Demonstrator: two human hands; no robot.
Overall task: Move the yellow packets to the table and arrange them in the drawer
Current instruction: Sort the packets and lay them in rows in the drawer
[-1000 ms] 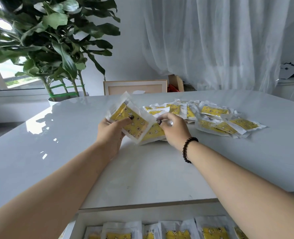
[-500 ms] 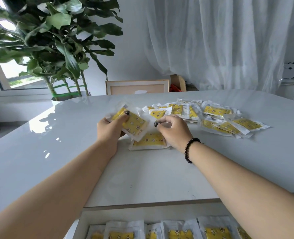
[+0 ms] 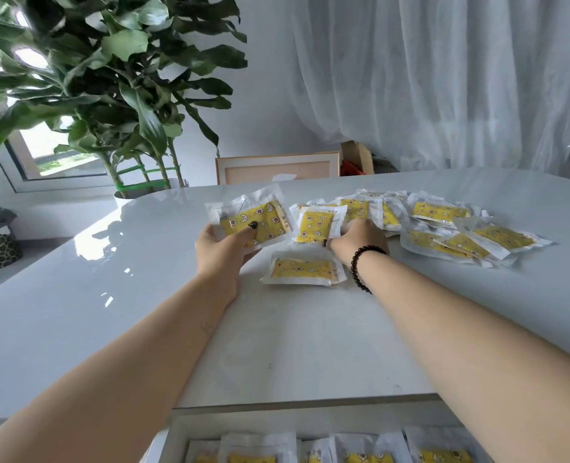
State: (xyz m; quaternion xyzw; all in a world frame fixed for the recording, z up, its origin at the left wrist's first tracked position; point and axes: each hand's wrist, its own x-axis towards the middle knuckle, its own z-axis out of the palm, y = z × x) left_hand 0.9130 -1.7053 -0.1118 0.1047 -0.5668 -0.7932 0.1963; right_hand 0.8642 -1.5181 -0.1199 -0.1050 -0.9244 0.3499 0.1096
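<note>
Yellow packets [image 3: 457,228]: heaped on far table [image 3: 109,295], right of hands.
Left hand [image 3: 225,247]: one packet [image 3: 253,220] pinched, raised.
Right hand [image 3: 360,238]: another packet [image 3: 315,227] gripped.
Drawer [image 3: 176,439]: near, packets inside.
Plant [image 3: 93,78]: far left.

white table [image 3: 143,312], scattered yellow packets [image 3: 443,228]

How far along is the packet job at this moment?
Done: a row of packets already stands in the open drawer at the bottom edge. In hand: the left hand holds a packet, and the right hand picks another from the table. Left: one single packet and the loose pile behind it.
</note>
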